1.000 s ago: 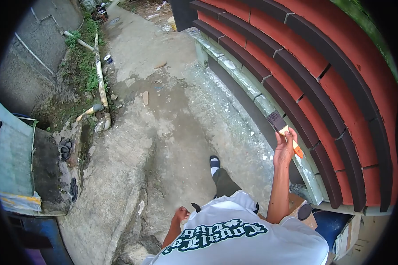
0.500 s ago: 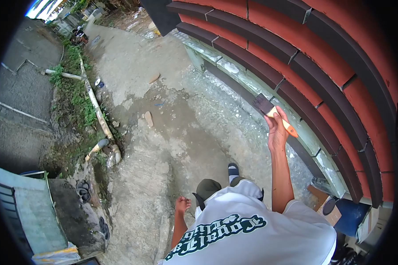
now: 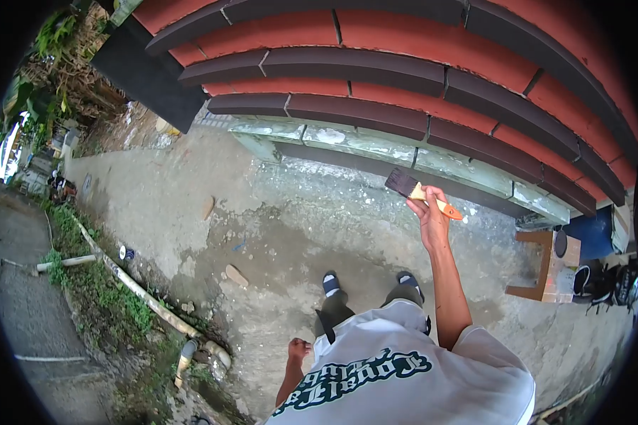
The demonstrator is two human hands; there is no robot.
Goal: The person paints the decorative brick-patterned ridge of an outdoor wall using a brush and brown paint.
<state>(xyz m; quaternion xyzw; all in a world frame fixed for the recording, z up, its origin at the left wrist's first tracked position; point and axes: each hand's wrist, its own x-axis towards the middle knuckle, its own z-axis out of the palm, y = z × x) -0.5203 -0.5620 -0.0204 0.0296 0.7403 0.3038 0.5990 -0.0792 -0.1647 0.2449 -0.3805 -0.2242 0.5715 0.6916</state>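
Observation:
My right hand (image 3: 432, 214) is raised, its fingers closed on a paintbrush (image 3: 449, 210) with a pale and orange handle. The dark bristles point up and left, in front of the pale green base of a wall. Above the base, the wall (image 3: 404, 98) has red bands between dark brown ledges. Low beside my body hangs my left hand (image 3: 300, 348), with its fingers curled; what they hold, if anything, is hidden.
A brown wooden stool (image 3: 546, 265) stands at the right, near a blue container (image 3: 590, 232) and dark bags. Loose sandals lie on the concrete ground (image 3: 283, 241). Along the left run a pipe (image 3: 145, 294) and green plants.
The view has turned, so the wall now runs across the top and the stool shows more fully. Both feet are now visible. The brush is still in my right hand.

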